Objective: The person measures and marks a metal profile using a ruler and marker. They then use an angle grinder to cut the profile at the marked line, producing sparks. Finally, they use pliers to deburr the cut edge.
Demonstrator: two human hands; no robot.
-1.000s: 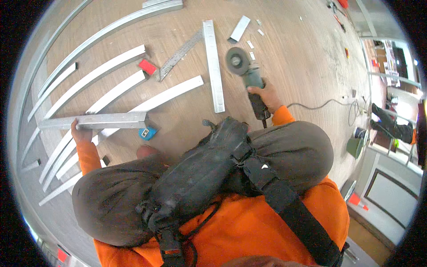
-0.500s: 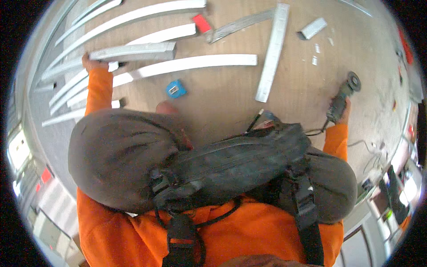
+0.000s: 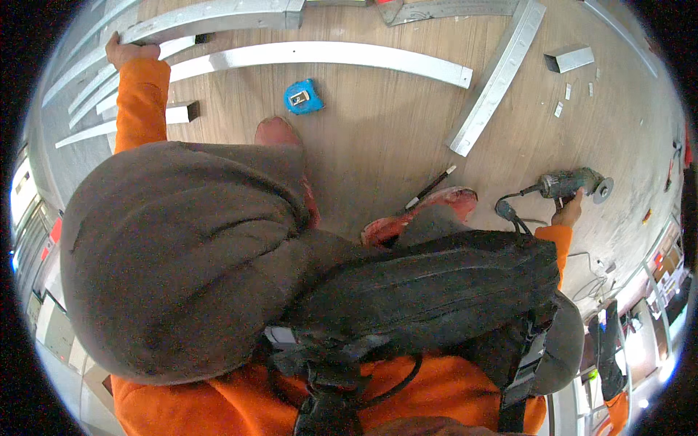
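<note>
At the upper left, my left hand (image 3: 135, 52) is closed around a long grey metal tube (image 3: 218, 23). Other pale metal strips lie beneath and beside it. Out to the right, my right hand (image 3: 568, 211) grips an angle grinder (image 3: 571, 182) by its body. The grinder's disc (image 3: 603, 190) points right, and its black cord (image 3: 518, 194) trails back towards my body. Part of each hand's grip is hidden. Between the hands, a blue tape measure (image 3: 304, 97) sits on the floor, and a black-and-white marker (image 3: 430, 187) rests by my right shoe.
A long white metal strip (image 3: 320, 55) curves across the wooden floor. Another metal length (image 3: 498, 76) lies slantwise, with a short cut tube (image 3: 569, 59) and small offcuts (image 3: 559, 109) to its right. Loose cables (image 3: 598, 270) are at the right. My red shoe (image 3: 278, 132) is near the tape measure.
The grinder has turned from upright to nearly level, its disc now towards the right. The whole view has shifted, so the floor pieces appear higher and both my shoes show more. My left hand keeps its hold.
</note>
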